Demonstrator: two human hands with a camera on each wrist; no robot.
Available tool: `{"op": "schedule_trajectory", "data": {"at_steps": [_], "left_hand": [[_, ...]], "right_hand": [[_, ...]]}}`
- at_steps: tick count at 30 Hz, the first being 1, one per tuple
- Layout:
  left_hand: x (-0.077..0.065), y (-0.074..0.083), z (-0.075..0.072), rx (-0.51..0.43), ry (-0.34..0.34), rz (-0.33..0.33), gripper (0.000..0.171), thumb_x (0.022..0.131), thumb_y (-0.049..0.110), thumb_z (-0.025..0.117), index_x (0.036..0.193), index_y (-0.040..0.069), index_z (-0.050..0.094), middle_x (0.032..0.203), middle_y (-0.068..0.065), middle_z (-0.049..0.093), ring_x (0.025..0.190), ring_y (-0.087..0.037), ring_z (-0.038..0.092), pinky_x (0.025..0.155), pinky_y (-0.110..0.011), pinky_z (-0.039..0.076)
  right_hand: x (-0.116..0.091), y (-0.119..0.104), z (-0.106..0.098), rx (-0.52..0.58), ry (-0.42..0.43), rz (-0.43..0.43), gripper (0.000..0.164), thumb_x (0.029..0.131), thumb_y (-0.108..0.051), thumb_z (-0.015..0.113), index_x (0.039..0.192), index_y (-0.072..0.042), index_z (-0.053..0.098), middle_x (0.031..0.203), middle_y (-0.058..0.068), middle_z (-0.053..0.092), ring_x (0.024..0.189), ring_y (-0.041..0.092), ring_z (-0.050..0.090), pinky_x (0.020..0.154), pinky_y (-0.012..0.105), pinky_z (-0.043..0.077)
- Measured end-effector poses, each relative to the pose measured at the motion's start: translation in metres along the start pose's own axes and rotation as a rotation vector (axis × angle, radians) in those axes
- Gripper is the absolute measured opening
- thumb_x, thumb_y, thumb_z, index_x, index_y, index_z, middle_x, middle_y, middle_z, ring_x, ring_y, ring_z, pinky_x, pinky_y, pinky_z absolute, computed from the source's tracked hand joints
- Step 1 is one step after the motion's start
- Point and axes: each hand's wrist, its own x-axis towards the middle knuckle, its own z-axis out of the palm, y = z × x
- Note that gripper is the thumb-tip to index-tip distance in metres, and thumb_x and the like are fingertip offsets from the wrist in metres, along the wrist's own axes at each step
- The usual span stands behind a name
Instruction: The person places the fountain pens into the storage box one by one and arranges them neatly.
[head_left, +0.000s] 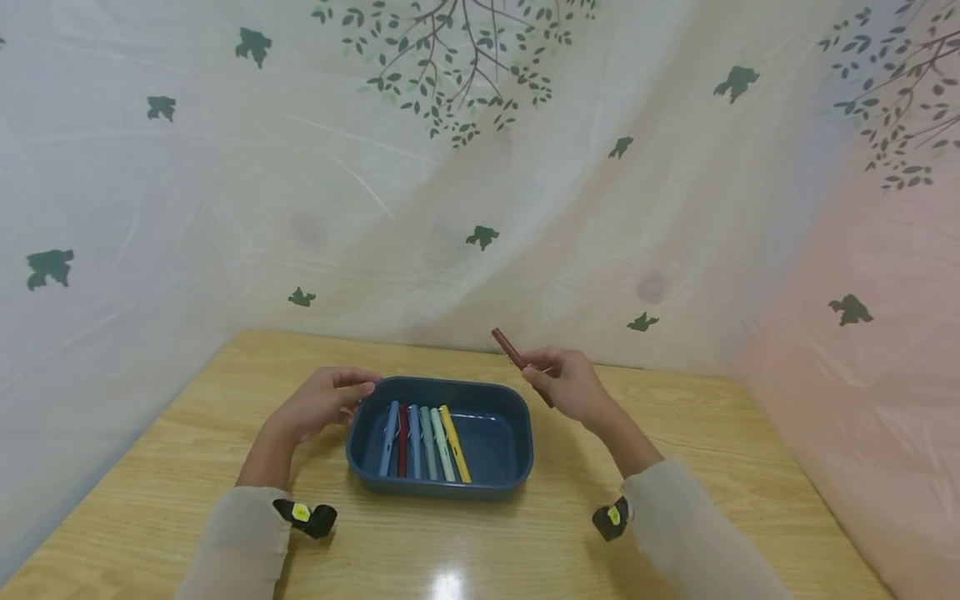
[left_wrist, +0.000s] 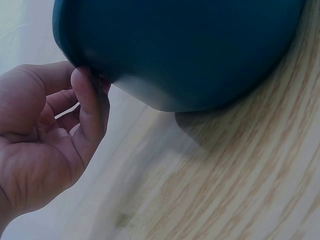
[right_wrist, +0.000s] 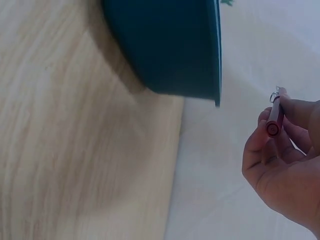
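A dark blue rectangular tray [head_left: 495, 492] sits on the table in the head view. Several capped pens lie side by side in its left and middle part: blue, a dark red pen [head_left: 402, 442], greens, and a yellow pen [head_left: 455, 446] at the right end of the row. My left hand [head_left: 330, 402] pinches the tray's left rim; in the left wrist view the thumb [left_wrist: 89, 100] is against its edge. Beyond the tray's right side, my right hand [head_left: 567, 385] holds another dark red pen [head_left: 508, 347] in the air, tilted, its clip visible in the right wrist view.
The wooden table [head_left: 660, 517] reaches back to a pale curtain [head_left: 360, 208] printed with leaves and birds. Another stretch of curtain hangs along the right side. Black cameras sit at both wrists, the left wrist camera [head_left: 318, 518] close to the tray's front left corner.
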Motion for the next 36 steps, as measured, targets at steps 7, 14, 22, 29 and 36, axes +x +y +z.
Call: {"op": "schedule_trajectory", "data": {"at_steps": [7, 14, 22, 29, 36], "left_hand": [[-0.001, -0.001, 0.0, -0.003, 0.003, -0.004, 0.039, 0.106, 0.022, 0.058, 0.138, 0.0, 0.06, 0.118, -0.016, 0.067, 0.092, -0.024, 0.062, 0.074, -0.033, 0.057], [-0.001, -0.001, 0.0, -0.006, -0.004, 0.006, 0.039, 0.106, 0.023, 0.058, 0.138, 0.0, 0.06, 0.118, -0.015, 0.068, 0.092, -0.023, 0.063, 0.074, -0.034, 0.058], [-0.002, 0.0, 0.0, -0.006, -0.007, 0.004, 0.039, 0.107, 0.022, 0.058, 0.139, 0.0, 0.06, 0.119, -0.015, 0.068, 0.093, -0.023, 0.063, 0.074, -0.033, 0.057], [-0.003, -0.001, 0.0, 0.001, -0.005, -0.002, 0.04, 0.107, 0.023, 0.058, 0.139, 0.0, 0.06, 0.121, -0.016, 0.067, 0.094, -0.024, 0.063, 0.075, -0.034, 0.058], [-0.002, 0.001, -0.001, -0.003, -0.011, -0.008, 0.039, 0.106, 0.023, 0.058, 0.139, 0.001, 0.06, 0.122, -0.016, 0.067, 0.096, -0.025, 0.064, 0.077, -0.035, 0.058]], "right_hand": [[-0.004, -0.006, 0.017, 0.015, -0.057, -0.014, 0.023, 0.1, -0.009, 0.066, 0.122, -0.004, 0.072, 0.104, 0.018, 0.072, 0.078, 0.027, 0.066, 0.058, 0.032, 0.05], [-0.007, -0.016, 0.035, 0.021, -0.091, 0.039, 0.021, 0.101, -0.008, 0.065, 0.12, -0.005, 0.073, 0.109, 0.017, 0.073, 0.084, 0.019, 0.064, 0.07, 0.031, 0.054], [-0.012, -0.025, 0.052, 0.026, -0.105, 0.093, 0.019, 0.1, -0.007, 0.065, 0.117, -0.006, 0.074, 0.106, 0.013, 0.073, 0.085, 0.019, 0.063, 0.072, 0.032, 0.054], [-0.017, -0.039, 0.059, -0.002, -0.103, 0.201, 0.018, 0.101, -0.006, 0.064, 0.116, -0.002, 0.071, 0.096, 0.017, 0.069, 0.066, 0.019, 0.057, 0.058, 0.029, 0.048], [-0.023, -0.048, 0.062, -0.04, -0.132, 0.265, 0.018, 0.101, -0.007, 0.064, 0.116, 0.0, 0.072, 0.095, 0.017, 0.07, 0.06, 0.017, 0.056, 0.054, 0.027, 0.048]]}}
